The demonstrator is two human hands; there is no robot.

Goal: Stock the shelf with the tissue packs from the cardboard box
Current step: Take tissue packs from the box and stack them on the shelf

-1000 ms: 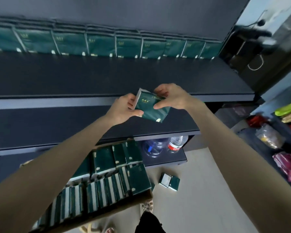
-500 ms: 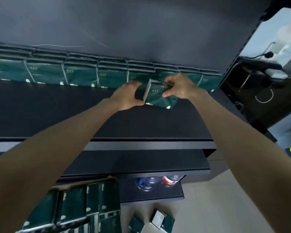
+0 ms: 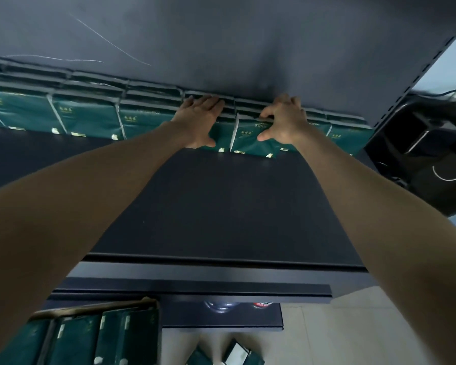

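Observation:
A dark green tissue pack [image 3: 250, 139] stands at the back of the black shelf [image 3: 221, 206], in front of the row of like packs [image 3: 87, 119] along the back wall. My right hand [image 3: 284, 119] grips that pack, fingers over its top edge and thumb on its front. My left hand [image 3: 200, 119] lies with straight fingers on the neighbouring packs just to the left. The cardboard box [image 3: 95, 312] with several green packs stands at the bottom left, below the shelf.
A second shelf board [image 3: 195, 293] juts out below. Two loose tissue packs [image 3: 234, 354] lie on the pale floor. Water bottles [image 3: 221, 305] peek out under the lower shelf. A dark machine [image 3: 427, 154] stands to the right of the shelf.
Both hands have carried the pack from in front of the shelf edge up and back to the row at the wall. My left hand has let go and now rests on the neighbouring packs.

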